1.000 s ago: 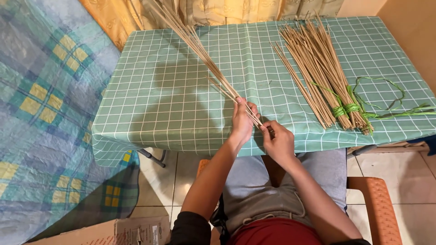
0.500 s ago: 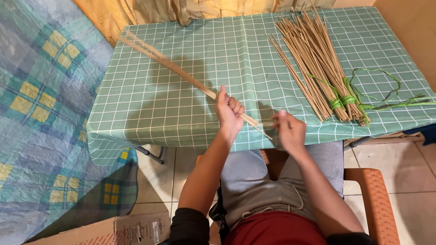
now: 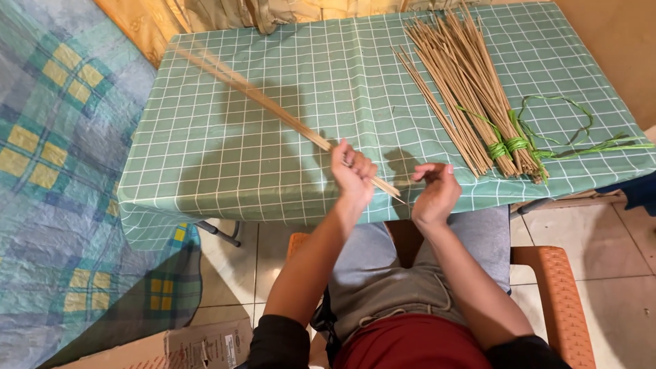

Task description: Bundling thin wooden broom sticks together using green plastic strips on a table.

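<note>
Sticks are the material in hand: I am watching a small sheaf of thin tan sticks [image 3: 273, 109] being gripped near its lower end by the left hand [image 3: 354, 172], fingers clenched round it. The sheaf is slanting up and away to the left over the table [image 3: 225, 171], and its far tips are blurring, so I cannot tell how many sticks it contains. I am judging that the low grip is leaving the long free length clear of the tabletop while the short butt ends are projecting to the right of the fist, toward the other hand.

The right hand [image 3: 434, 191] is hovering just beside those butt ends, palm turned inward, fingers loosely curled and released; I am seeing nothing held in it and no contact with the sheaf.

The table is wearing a green checked cloth [image 3: 321, 75]. Lying well apart to the right is a larger bundle of the same sticks [image 3: 459, 75], fanning outward at the far end and narrowing at the near end, where green cord [image 3: 509, 145] is binding it. Loose cord tails [image 3: 581, 137] are trailing off to the right. I am judging that the binding is holding that bundle together flat on the cloth.

The person is sitting on an orange chair [image 3: 557, 287] at the table's near edge.
</note>
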